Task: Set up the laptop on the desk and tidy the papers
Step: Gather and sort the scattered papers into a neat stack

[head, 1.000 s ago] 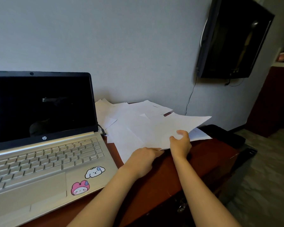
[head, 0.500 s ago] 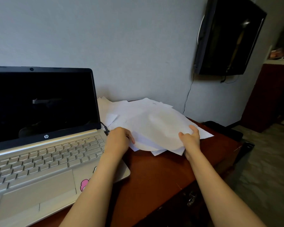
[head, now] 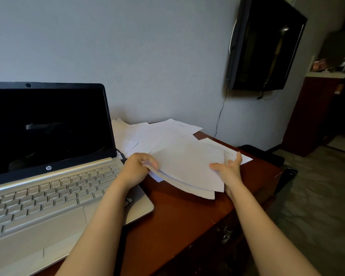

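Note:
A silver laptop (head: 54,192) stands open on the left of the red-brown desk (head: 179,218), its screen dark. To its right lie several loose white papers (head: 147,134), spread toward the wall. A small bundle of sheets (head: 187,166) is lifted off the desk and bowed between my hands. My left hand (head: 137,168) pinches the bundle's left edge, beside the laptop's right corner. My right hand (head: 228,169) grips its right edge, thumb on top and fingers behind the sheets.
A dark cable (head: 121,153) runs from the laptop's right side under the papers. A black TV (head: 265,42) hangs on the wall at upper right, a thin wire (head: 220,116) dropping from it. The desk's right edge falls to the floor, with a dark object (head: 263,154) beyond.
My hands have gathered sheets into one bundle and raised it off the desk. The left hand moved from the desk front to the laptop's corner; the right shifted right.

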`<state>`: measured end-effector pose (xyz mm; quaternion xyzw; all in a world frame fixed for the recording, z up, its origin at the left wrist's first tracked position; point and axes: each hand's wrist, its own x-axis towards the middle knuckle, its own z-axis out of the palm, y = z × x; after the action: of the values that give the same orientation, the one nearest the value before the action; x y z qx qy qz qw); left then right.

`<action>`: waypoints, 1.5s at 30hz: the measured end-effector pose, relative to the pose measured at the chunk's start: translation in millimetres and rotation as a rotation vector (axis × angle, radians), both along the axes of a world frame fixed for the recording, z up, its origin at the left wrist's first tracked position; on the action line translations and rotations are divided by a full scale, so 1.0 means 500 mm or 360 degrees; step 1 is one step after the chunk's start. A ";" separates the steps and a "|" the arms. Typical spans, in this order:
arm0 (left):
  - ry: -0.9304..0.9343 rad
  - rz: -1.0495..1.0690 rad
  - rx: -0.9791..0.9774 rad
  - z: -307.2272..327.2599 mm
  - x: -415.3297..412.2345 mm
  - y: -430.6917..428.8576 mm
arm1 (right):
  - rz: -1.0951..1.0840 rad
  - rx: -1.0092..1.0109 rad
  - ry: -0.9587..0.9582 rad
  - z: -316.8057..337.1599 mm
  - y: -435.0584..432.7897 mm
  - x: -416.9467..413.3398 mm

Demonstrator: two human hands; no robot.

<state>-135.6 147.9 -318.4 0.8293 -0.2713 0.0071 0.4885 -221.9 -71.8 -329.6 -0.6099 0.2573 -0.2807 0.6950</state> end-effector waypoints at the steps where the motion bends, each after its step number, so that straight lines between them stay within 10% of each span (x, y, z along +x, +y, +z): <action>1: 0.0009 0.0098 -0.0022 0.001 0.002 -0.003 | -0.0059 0.0030 -0.0003 -0.003 -0.001 0.004; 9: 0.1119 0.0443 -0.0993 0.041 -0.014 -0.003 | -0.0315 0.0069 0.0163 -0.014 -0.004 0.022; 15: 0.0634 0.0321 0.0055 0.023 -0.006 0.002 | -0.0055 0.0273 0.0303 0.003 -0.016 0.010; 23: 0.0598 0.0265 -0.0010 0.026 -0.009 0.002 | -0.0102 0.0600 0.0127 0.026 -0.048 -0.041; 35: 0.0604 0.0465 -0.0340 0.031 -0.012 -0.007 | 0.0063 -0.0010 0.0633 0.046 -0.055 -0.063; 41: 0.0490 0.0170 0.0278 0.033 -0.028 -0.024 | 0.0180 0.0317 0.0420 0.040 -0.062 -0.079; 45: 0.0497 -0.0124 0.0544 0.027 -0.041 -0.048 | 0.0240 -0.0024 0.0642 0.035 -0.058 -0.076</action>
<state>-156.2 123.8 -304.8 0.8799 -0.2214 -0.1863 0.3770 -259.8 -100.9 -312.0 -0.6765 0.3426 -0.1020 0.6439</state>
